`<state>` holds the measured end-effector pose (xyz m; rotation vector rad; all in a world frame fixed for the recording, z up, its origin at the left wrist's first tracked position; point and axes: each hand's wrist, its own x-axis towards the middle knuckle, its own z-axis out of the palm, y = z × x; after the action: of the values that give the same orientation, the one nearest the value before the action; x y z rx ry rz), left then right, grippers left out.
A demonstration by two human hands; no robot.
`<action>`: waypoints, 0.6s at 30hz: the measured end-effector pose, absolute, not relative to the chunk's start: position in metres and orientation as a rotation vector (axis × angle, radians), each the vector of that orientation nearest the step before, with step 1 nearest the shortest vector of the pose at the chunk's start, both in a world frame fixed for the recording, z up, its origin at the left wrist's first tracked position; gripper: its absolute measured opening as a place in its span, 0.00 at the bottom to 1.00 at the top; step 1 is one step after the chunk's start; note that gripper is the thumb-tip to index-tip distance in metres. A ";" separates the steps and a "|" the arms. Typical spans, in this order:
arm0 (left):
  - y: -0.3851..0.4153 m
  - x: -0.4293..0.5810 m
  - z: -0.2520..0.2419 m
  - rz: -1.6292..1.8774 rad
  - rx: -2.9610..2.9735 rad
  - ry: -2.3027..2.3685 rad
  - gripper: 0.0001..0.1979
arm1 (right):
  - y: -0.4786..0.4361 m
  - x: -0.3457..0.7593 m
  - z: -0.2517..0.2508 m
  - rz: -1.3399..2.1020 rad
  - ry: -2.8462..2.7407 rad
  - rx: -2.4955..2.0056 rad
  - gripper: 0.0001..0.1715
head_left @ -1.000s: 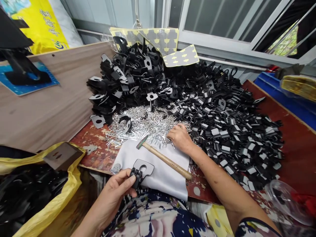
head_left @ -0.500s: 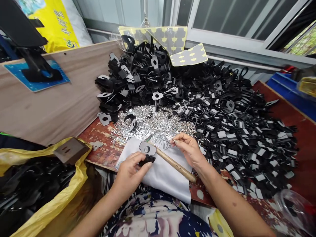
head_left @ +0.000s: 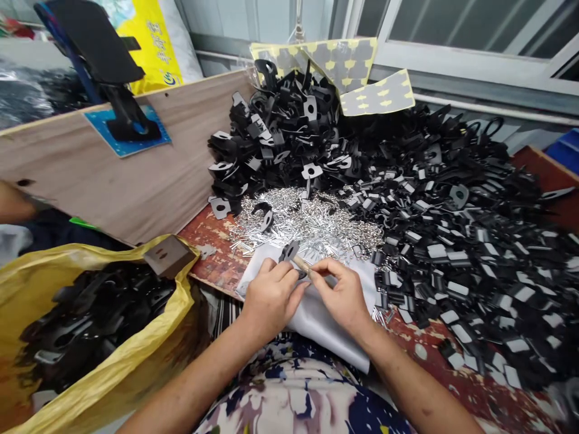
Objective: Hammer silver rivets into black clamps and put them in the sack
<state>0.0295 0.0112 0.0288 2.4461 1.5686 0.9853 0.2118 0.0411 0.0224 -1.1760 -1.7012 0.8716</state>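
Black clip [head_left: 288, 249], its grey-faced plate tilted up past the fingers, is clamped in the left hand [head_left: 270, 298] above the grey cloth [head_left: 323, 334]. Beside it, the right hand [head_left: 341, 295] has its fingertips bunched (whether they pinch anything, I cannot tell). Beyond the cloth lie silvery pins [head_left: 294, 220]; right of it spread black parts [head_left: 456, 265]. Paint-worn red tabletop [head_left: 210, 232] shows to its left, then a yellow bag [head_left: 181, 307]; farther behind stand a wooden board [head_left: 113, 181] and a window [head_left: 470, 30].

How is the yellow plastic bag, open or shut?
Open: the yellow plastic bag's mouth gapes wide, and shiny black pieces show inside.
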 end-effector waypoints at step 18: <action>-0.003 -0.007 0.020 1.129 1.422 1.484 0.15 | 0.088 0.219 0.027 0.295 -2.463 -1.157 0.14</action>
<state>-0.0071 -0.0031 0.0203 1.4220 1.4836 1.1293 0.2191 0.0881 0.0273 -1.1569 -2.4633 0.2951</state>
